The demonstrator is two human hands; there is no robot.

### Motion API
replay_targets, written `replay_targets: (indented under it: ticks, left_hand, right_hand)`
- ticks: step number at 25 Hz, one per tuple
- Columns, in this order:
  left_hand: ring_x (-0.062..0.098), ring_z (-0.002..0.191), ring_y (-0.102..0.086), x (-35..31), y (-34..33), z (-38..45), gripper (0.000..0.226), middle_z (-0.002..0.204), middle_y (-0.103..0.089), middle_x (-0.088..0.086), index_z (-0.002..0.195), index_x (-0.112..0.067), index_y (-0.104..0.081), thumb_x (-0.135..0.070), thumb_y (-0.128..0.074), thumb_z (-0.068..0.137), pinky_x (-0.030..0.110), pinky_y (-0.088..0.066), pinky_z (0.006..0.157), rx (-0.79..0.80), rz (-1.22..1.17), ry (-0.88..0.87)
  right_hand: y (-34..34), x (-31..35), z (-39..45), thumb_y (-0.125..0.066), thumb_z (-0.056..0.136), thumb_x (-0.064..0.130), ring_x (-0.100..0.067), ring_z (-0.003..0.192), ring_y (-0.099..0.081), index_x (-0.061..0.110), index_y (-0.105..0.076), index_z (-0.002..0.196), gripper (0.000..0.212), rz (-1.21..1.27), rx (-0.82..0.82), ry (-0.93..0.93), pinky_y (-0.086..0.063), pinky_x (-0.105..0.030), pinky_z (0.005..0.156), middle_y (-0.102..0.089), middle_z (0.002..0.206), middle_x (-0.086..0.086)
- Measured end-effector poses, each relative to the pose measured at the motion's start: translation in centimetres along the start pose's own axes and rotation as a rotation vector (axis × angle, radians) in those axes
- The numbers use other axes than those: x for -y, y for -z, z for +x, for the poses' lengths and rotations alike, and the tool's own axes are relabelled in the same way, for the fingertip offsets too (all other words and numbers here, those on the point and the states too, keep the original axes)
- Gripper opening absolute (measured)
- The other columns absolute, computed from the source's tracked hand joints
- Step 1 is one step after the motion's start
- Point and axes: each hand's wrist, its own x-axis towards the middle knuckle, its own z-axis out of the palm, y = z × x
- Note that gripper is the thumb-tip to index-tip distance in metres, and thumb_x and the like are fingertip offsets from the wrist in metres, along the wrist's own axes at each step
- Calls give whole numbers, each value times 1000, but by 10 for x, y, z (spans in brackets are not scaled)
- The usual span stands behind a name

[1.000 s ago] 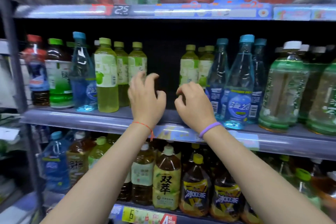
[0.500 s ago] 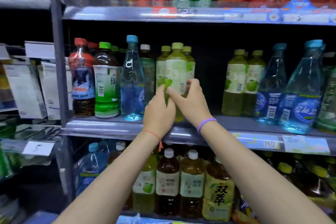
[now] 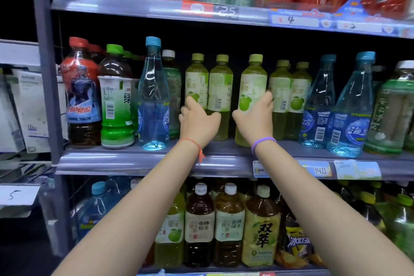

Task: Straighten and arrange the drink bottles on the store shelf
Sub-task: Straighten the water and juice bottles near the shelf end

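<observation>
shelf (image 3: 134, 161): middle tier, bottles upright in a row; cans on the tier above, tea bottles below
blue bottle (image 3: 153, 96): just left of left hand, touching neighbours
green apple bottles: two by left hand (image 3: 197, 123), one (image 3: 253, 87) gripped by right hand (image 3: 255, 119)
hands: apart; left fingers on a bottle (image 3: 196, 78), grip unclear
tags: "14.0" (image 3: 321, 171), "4" above

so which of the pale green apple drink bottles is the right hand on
The apple drink bottle standing forward, alone, with a gap on its left; the right hand wraps its lower half.
</observation>
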Motion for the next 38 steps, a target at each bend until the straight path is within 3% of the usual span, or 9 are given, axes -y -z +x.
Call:
replay_targets:
  ticks: [7,13,18,20,23,26,29,33,38]
  left_hand:
    - [34,126,-43,1,-11,19,73,146,-29,12,149,-18,-23,-29,-59,86,37,-38,102,140,37,37]
    - [34,128,-44,-3,-35,30,72,145,-32,17,147,-13,-29,-25,-63,85,35,-37,104,173,-23,137]
    - [26,115,-57,-6,-29,31,77,132,-57,7,141,-17,-42,-32,-56,66,37,-47,102,333,-5,76]
    - [26,117,-55,-5,-19,23,59,130,-56,6,135,-16,-50,-27,-54,77,30,-43,100,192,99,-107]
    - [30,119,-50,4,14,4,42,125,-55,13,119,-9,-62,-16,-52,79,32,-36,100,-373,174,-607]
    - [37,129,-43,22,49,-3,48,136,-49,19,122,-7,-59,-11,-57,74,50,-33,107,-727,343,-687]
    - [40,139,-34,47,67,0,63,148,-39,23,137,-9,-47,-21,-58,77,56,-22,115,-682,623,-550]
    - [39,138,-35,73,83,0,73,146,-42,21,148,-20,-39,-39,-60,81,57,-20,115,-587,797,-534]
    - [38,125,-45,79,86,-2,71,144,-44,22,150,-27,-36,-44,-59,84,47,-35,97,-546,787,-549]
  right_hand:
    - [11,-12,7,-76,73,40,-32,104,-52,9,-37,120,68,-41,16,6,-50,-51,89,-40,112,-5]
    - [18,-13,13,-75,82,33,-23,96,-51,9,-38,118,57,41,28,60,-45,-32,72,-46,118,-8]
    - [15,-16,14,-66,89,25,-35,127,-44,4,-26,142,70,-3,44,72,-43,-45,104,-38,139,-17]
    - [15,-8,4,-60,87,21,-35,136,-34,1,-25,147,73,-80,-137,253,-31,-46,113,-35,144,-19]
    - [8,14,-5,-57,80,13,-30,117,-48,2,-50,127,48,-11,-297,629,-41,-41,102,-52,123,-15]
    - [-19,38,-17,-58,86,12,-20,89,-54,10,-58,104,18,90,155,542,-47,-35,80,-59,96,-5]
    - [-58,51,-21,-67,89,26,-19,98,-59,12,-52,123,41,90,605,120,-48,-31,86,-63,110,-5]
    - [-94,59,-18,-80,79,35,-24,104,-64,9,-44,137,73,167,700,-48,-53,-35,88,-66,118,-10]
    - [-107,63,-18,-75,81,15,-25,111,-64,9,-44,144,70,254,758,-109,-54,-37,94,-65,125,-9]
